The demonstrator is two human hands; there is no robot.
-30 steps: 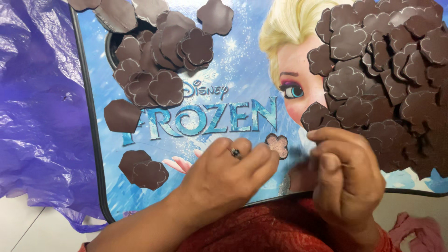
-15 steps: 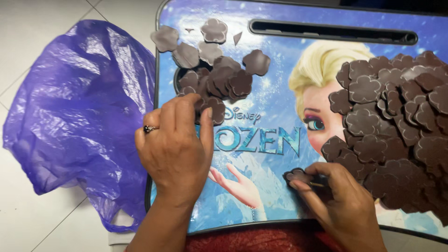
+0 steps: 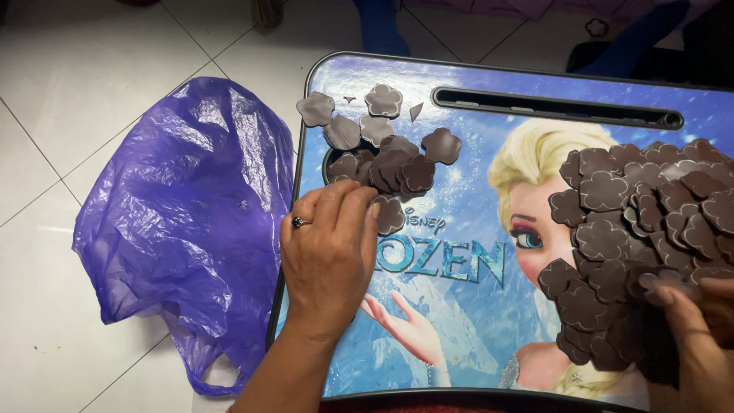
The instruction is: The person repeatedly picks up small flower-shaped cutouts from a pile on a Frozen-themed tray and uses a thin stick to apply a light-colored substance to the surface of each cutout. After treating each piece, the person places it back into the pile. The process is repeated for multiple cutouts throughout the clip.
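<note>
Many brown flower-shaped cutouts (image 3: 382, 164), flat, overlapping, left hand (image 3: 329, 256) touching them

A small lap table (image 3: 459, 107) with a blue cartoon-printed top, a dark rim and a long slot near its far edge stands on a white tiled floor (image 3: 92, 99). On its top lie a small heap of brown flower-shaped cutouts (image 3: 382, 153) at the far left corner and a much larger pile of the same cutouts (image 3: 642, 229) along the right side. A crumpled purple plastic bag (image 3: 183, 229) lies on the floor, touching the table's left edge.
</note>
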